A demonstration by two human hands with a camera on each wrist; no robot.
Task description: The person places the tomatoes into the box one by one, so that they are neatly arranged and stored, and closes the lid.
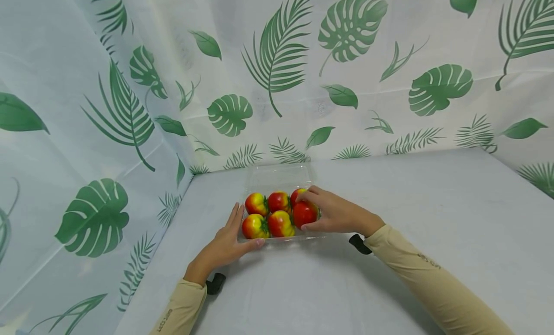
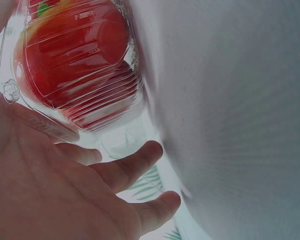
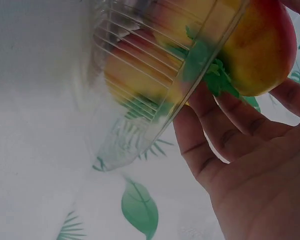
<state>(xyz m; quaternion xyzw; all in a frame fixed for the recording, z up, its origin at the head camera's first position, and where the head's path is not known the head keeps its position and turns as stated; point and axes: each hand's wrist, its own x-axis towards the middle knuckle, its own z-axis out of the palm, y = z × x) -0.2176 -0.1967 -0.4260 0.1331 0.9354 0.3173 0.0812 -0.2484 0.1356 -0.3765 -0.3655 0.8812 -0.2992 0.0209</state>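
A clear plastic box (image 1: 310, 238) holds two rows of red-and-yellow tomatoes with green leafy tops, such as the front middle one (image 1: 281, 223). My right hand (image 1: 335, 212) grips the front right tomato (image 1: 305, 215), which stands higher than its neighbours. In the right wrist view this tomato (image 3: 264, 45) shows above the box rim, the fingers around its leafy side. My left hand (image 1: 227, 243) rests against the box's left side with fingers straight and its thumb at the front edge. In the left wrist view, red tomato skin (image 2: 80, 45) shows through the ribbed box wall (image 2: 102, 107).
The box's clear lid (image 1: 280, 175) lies open toward the back. A pale cloth-covered table (image 1: 424, 205) extends around it. Leaf-printed curtains (image 1: 298, 123) rise behind and on the left. Dark wrist cameras sit under both sleeves (image 1: 415, 267).
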